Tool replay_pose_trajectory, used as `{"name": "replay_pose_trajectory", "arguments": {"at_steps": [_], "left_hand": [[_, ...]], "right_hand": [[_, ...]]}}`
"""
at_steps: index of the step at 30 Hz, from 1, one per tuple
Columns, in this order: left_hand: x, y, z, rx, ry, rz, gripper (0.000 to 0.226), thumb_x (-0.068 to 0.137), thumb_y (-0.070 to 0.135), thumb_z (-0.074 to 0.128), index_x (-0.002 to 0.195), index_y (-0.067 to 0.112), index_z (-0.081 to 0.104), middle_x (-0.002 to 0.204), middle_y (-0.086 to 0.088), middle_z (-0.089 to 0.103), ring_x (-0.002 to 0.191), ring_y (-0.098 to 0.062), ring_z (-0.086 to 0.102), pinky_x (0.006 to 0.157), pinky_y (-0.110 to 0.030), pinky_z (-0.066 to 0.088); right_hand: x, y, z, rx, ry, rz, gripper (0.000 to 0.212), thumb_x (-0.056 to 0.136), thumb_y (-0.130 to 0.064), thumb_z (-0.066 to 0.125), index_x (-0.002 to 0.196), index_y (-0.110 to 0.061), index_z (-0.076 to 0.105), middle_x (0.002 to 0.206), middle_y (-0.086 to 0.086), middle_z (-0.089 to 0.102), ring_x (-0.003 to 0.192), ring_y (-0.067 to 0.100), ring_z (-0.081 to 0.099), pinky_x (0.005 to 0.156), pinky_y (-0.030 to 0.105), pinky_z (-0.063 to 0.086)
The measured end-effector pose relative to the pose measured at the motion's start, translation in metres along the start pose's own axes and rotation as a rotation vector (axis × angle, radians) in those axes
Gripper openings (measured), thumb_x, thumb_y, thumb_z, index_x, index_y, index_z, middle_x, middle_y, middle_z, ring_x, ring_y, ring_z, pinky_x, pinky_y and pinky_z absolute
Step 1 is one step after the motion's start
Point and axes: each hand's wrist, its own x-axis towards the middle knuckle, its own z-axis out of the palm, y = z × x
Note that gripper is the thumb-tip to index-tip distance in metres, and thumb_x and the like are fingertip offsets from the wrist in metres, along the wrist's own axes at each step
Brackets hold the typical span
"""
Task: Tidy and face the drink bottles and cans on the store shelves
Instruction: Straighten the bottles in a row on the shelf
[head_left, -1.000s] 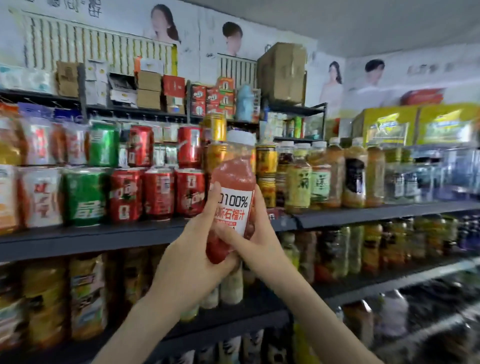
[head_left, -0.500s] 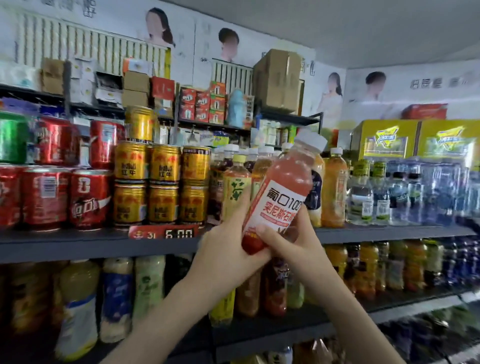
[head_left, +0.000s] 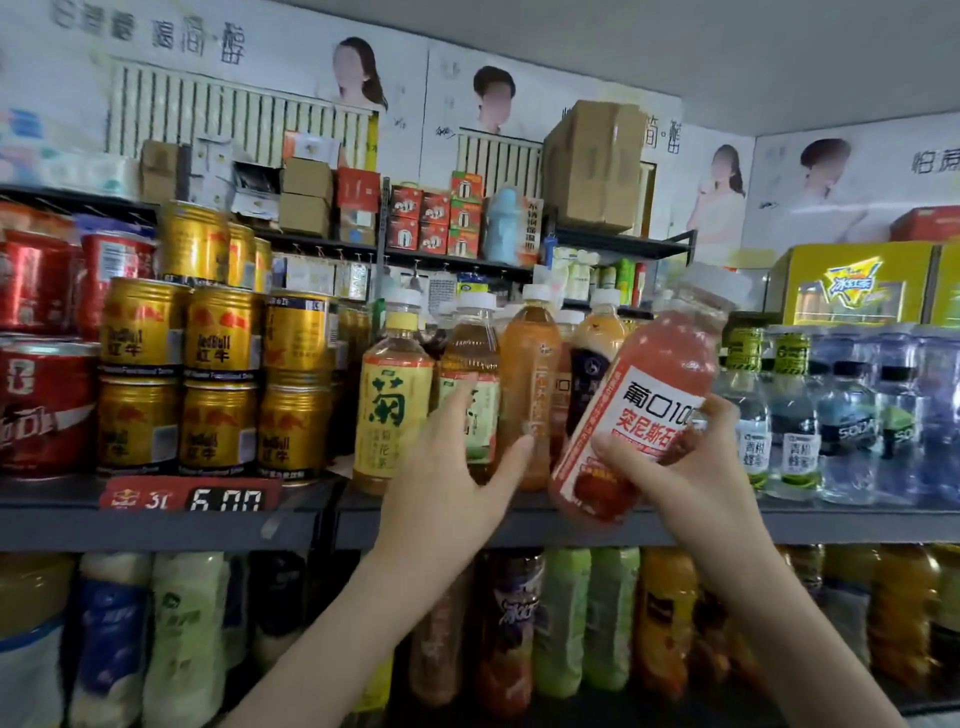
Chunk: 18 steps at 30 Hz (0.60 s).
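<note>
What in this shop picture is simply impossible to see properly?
All in the head view:
- Red juice bottle: the label's right end is covered by the right hand gripping it, and its cap is motion-blurred.
- Green-label tea bottle: the label is mostly behind the left hand; contact cannot be told.
- Lower-shelf bottles: dim and blurred, names unreadable.
- Red cans: cut off by the left edge.
</note>
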Motion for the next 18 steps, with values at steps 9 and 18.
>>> {"name": "replay_pose_trajectory", "arguments": {"at_steps": [9,18], "left_hand": [[0.006,0.007,0.052,0.275,0.221,-0.138,0.066,0.093,0.032,0.056,0.149,0.026,0.021,0.145,-0.002,0.034,0.133,-0.020,0.035,0.100,-0.032,0.039],[0.003,0.047,0.124,0.273,0.079,-0.050,0.074,0.094,0.033,0.055,0.152,0.019,0.011,0.149,-0.005,0.029,0.137,-0.020,0.030,0.105,-0.030,0.036]], "right_hand": [[0.021,0.027,-0.050,-0.004,-0.054,-0.067,0.080,0.060,-0.039,0.080,0.124,-0.026,0.035,0.102,-0.008,0.067,0.090,0.000,0.067,0.080,0.035,0.056],[0.028,0.055,-0.071,0.005,-0.027,-0.050,0.070,0.070,-0.032,0.081,0.124,-0.035,0.036,0.101,-0.016,0.066,0.088,-0.005,0.064,0.077,0.027,0.055]]}}
